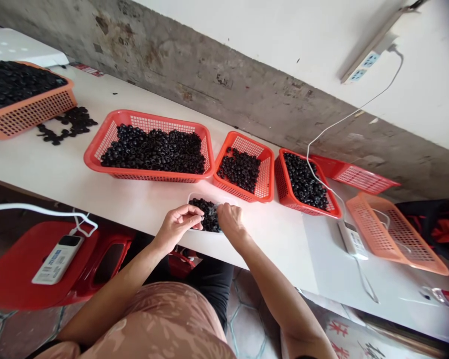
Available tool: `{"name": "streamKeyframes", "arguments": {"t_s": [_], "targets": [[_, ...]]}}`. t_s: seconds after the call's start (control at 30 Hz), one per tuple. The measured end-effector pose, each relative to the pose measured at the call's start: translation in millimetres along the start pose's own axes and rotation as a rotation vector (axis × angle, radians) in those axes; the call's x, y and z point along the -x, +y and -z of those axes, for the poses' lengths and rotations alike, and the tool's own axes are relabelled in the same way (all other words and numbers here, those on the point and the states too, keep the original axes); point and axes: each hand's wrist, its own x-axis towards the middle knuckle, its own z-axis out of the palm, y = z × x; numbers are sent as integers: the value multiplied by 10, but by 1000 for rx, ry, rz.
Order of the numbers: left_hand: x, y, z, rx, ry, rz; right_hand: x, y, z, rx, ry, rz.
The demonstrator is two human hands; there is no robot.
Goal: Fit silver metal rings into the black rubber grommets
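A small clear plastic container (191,196) stands at the table's front edge, with small black ring-shaped parts (204,205) inside. Over its left side, my left hand (177,224) is closed in a pinch, a tiny dark piece showing at the fingertips. My right hand (230,219) is curled shut at the container's right side, and its fingers hide whatever is in them. Some fine, shiny clear bits (211,210) lie on the black parts between the hands. Just beyond is a red basket (266,182) partly filled with black rings.
A wide red basket (160,175) and another red basket (333,207) hold black parts. An orange basket (33,110) is heaped at left, beside loose black pieces (75,122). A white cable (344,115) crosses the right basket to a power strip (353,240). A red stool (18,264) stands below left.
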Motion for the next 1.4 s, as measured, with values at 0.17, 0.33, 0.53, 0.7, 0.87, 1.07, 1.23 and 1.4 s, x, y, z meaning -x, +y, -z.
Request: {"name": "streamKeyframes", "arguments": {"t_s": [0.17,0.33,0.53,0.7,0.87,1.07,1.23,1.4], "targets": [[14,-14,4,-2,-1,17,-49,50,46,-95,52,-53],[4,-31,-2,8,3,32,165,132,242,-290,181,68],[-14,-24,-93,41,60,105,503,42,392,-587,568,480],[0,-3,-115,66,74,109,515,-11,399,-379,647,666],[13,26,-79,52,32,108,477,22,384,-520,570,680],[14,43,-71,75,-2,127,496,37,373,-785,502,622],[9,32,-62,107,-44,143,525,39,369,-924,466,626],[13,17,-49,146,-81,178,536,-14,352,-1011,474,616]]}}
